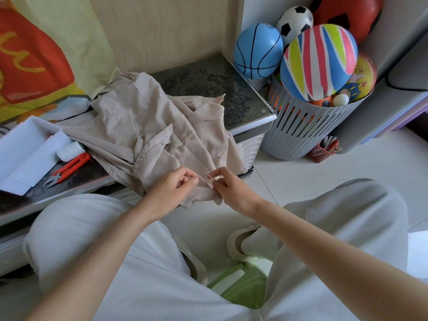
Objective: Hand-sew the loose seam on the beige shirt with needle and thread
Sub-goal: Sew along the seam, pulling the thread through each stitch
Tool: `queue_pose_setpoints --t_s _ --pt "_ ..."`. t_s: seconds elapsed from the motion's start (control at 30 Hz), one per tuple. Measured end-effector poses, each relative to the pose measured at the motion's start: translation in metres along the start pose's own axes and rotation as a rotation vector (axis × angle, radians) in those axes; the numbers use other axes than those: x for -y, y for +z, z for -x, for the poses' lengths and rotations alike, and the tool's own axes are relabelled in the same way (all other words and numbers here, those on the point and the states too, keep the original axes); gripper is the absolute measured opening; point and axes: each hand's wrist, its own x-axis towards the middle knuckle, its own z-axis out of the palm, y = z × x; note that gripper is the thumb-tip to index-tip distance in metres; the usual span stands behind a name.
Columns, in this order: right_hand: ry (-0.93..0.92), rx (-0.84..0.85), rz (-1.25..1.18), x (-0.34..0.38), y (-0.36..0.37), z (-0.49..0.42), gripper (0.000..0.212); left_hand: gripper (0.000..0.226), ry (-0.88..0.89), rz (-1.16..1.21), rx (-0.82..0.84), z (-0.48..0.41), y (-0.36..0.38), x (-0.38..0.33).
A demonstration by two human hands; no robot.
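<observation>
The beige shirt (148, 126) lies crumpled on a low dark table (208, 84), its lower edge hanging over the front toward me. My left hand (172, 187) pinches a fold of that hanging edge. My right hand (228, 185) pinches a thin needle (207, 174) whose tip points up and left, just above the fabric beside my left thumb. A short pale thread shows on the cloth between the two hands. The seam under my fingers is mostly hidden.
Orange thread snips (69, 169) lie on the table's left part beside a white box (25, 154) and a white roll (70, 149). A grey slatted basket (312, 126) full of balls stands right of the table. My knees and a green stool (240, 283) are below.
</observation>
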Motion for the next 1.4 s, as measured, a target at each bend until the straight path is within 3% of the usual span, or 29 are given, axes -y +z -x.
queue_pose_setpoints --t_s 0.13,0.3,0.77,1.07,1.3,1.4 --pt "-0.028 -0.051 -0.035 0.001 -0.001 0.002 0.01 0.016 -0.058 -0.13 -0.006 0.0 -0.002 0.0" --pt "-0.073 -0.088 -0.015 0.001 -0.003 0.003 0.012 0.012 -0.07 -0.095 -0.016 -0.002 -0.003 0.002" --pt "-0.117 0.074 0.066 0.006 -0.009 0.005 0.02 0.018 0.041 0.048 -0.006 -0.006 -0.006 0.009" --pt "-0.157 0.089 -0.114 0.005 -0.006 0.004 0.015 0.019 0.073 0.125 0.028 -0.007 -0.007 0.007" --pt "-0.147 0.122 -0.262 0.008 -0.002 0.007 0.025 0.022 0.067 0.145 0.066 -0.008 -0.001 0.003" --pt "-0.119 0.133 -0.358 0.012 -0.001 0.01 0.024 0.012 0.036 0.17 0.043 -0.008 0.0 0.002"
